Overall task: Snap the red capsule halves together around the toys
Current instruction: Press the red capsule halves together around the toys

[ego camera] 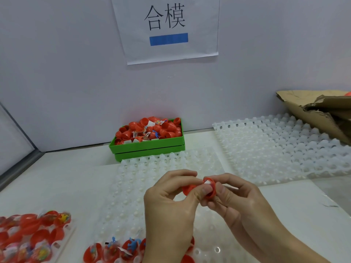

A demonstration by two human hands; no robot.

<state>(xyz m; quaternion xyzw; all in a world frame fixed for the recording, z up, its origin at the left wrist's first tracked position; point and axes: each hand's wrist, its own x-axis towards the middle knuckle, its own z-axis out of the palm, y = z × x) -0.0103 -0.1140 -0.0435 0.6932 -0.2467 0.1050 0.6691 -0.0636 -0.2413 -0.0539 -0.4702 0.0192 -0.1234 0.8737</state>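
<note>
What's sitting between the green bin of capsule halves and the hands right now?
In the head view, only the near white dimpled tray lies between the green bin and the left hand and right hand; its pockets there look unfilled.

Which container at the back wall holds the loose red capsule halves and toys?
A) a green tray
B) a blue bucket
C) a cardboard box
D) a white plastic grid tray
A: the green tray by the wall is heaped with red capsule halves, while the white grid trays near it stand unfilled.
</note>
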